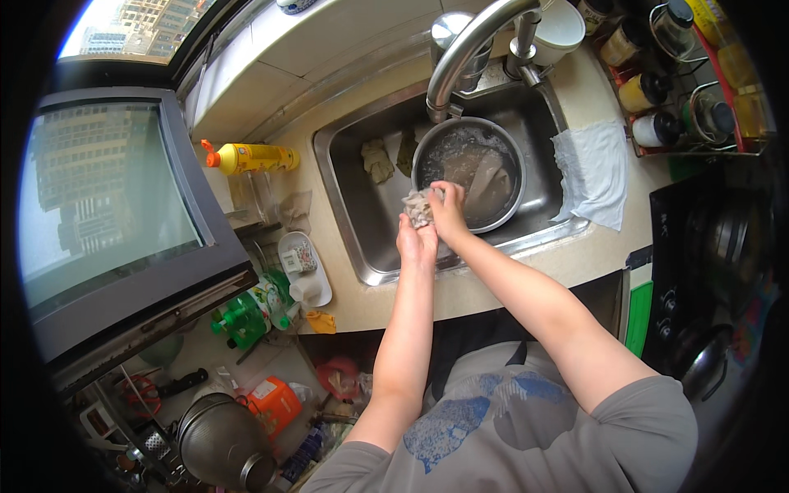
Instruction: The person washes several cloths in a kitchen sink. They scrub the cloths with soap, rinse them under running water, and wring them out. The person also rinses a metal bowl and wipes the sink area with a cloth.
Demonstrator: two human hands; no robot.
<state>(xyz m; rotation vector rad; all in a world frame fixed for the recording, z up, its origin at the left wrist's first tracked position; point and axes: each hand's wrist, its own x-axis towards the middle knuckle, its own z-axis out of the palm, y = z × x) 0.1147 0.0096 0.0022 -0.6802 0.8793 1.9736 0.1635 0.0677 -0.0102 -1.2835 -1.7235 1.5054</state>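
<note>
A crumpled pale cloth is bunched between my two hands at the near-left rim of a round metal basin. My left hand cups it from below, palm up. From above and to the right, my right hand grips the bundle with bent fingers. The metal basin stands in the stainless steel sink. Cloudy, bubbly water fills it, with a soaked brownish cloth under the surface. Left of the basin, a beige cloth and a dark olive cloth lie on the sink floor.
A curved metal faucet arches over the basin. On the counter are a yellow squeeze bottle, a white tray and a pale cloth draped beside the sink. An open window sash juts in at left; a spice rack stands at right.
</note>
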